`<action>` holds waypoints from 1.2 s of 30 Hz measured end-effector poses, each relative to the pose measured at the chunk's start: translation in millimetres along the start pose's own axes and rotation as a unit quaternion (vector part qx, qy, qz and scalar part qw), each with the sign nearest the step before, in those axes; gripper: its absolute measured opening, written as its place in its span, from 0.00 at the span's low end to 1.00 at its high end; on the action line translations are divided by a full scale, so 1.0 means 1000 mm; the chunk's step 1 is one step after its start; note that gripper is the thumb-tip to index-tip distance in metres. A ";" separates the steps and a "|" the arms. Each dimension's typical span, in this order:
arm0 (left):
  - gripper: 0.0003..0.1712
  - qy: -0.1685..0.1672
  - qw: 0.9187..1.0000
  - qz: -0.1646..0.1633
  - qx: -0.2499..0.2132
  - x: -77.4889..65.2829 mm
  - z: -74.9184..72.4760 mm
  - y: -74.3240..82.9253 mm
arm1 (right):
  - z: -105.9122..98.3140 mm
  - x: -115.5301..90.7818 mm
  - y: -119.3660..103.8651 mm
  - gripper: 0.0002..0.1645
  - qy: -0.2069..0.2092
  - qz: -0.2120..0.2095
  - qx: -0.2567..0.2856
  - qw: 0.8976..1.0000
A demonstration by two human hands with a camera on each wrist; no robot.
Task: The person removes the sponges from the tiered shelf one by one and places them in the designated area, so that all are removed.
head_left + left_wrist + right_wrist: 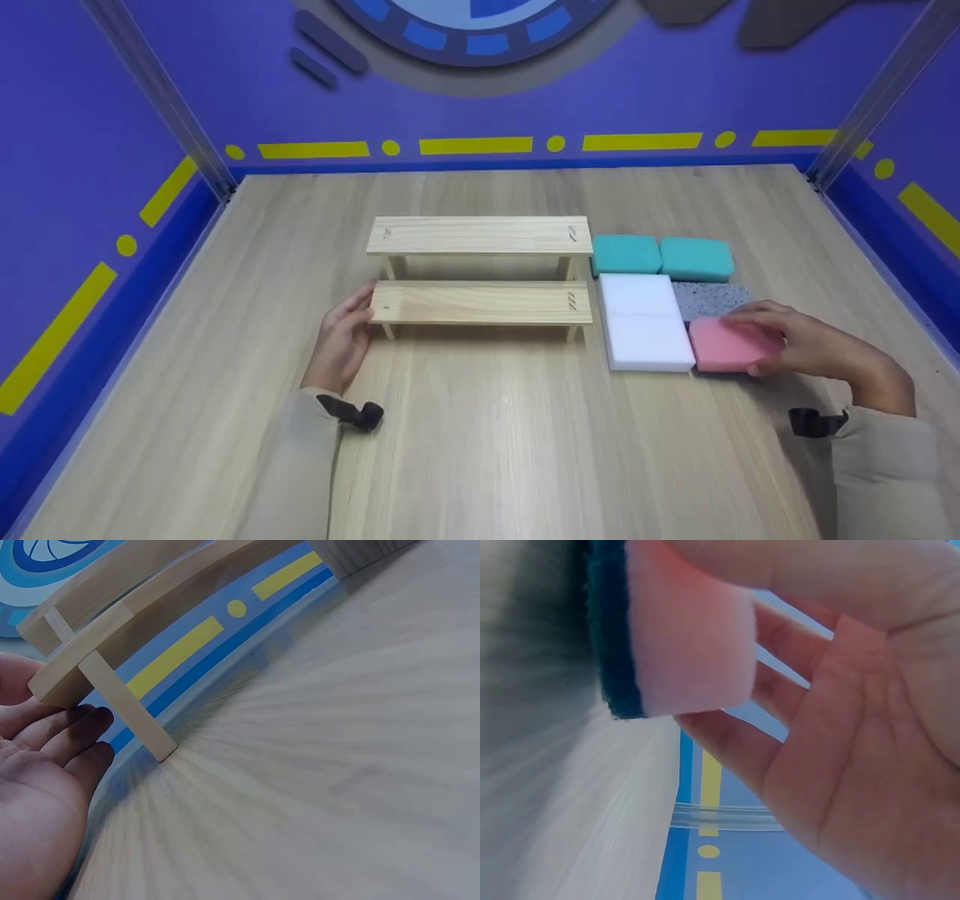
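A two-tier wooden rack (480, 303) stands on the table, its lower board nearer me. My left hand (343, 339) holds the left end of that lower board; in the left wrist view the thumb is at the board's end (75, 671) and the fingers are beneath. To the right, my right hand (814, 343) grips a pink sponge (729, 346) between thumb and fingers. The right wrist view shows the sponge's dark green scouring layer (615, 637) facing the tabletop. This sponge lies just right of a white sponge block (646, 330).
Two teal sponges (626, 253) sit side by side behind the white block, close to the rack's right end. Between them and the pink sponge lies a grey speckled sponge (709, 298). Blue panels (480, 120) with yellow marks wall in the wooden table (480, 450).
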State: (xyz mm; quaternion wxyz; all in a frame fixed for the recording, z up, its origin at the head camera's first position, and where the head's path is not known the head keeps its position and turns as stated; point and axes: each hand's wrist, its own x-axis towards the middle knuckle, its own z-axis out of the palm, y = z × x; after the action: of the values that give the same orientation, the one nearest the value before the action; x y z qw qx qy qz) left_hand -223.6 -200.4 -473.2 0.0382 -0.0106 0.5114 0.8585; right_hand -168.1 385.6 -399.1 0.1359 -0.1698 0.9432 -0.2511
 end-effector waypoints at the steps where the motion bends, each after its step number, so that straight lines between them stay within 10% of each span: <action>1: 0.33 -0.001 1.000 0.000 0.003 0.000 0.000 0.000 | 0.000 0.000 0.001 0.39 0.000 -0.003 -0.004 1.000; 36: 0.33 0.011 1.000 0.007 -0.001 -0.001 0.001 -0.001 | 0.001 0.003 0.001 0.40 -0.017 -0.023 0.015 0.999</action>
State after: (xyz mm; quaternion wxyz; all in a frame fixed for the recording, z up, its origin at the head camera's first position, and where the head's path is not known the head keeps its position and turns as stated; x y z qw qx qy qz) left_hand -222.7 -199.2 -473.6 0.0262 -0.0164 0.5111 0.8590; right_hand -170.2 384.6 -401.2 0.1485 -0.1934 0.9328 -0.2655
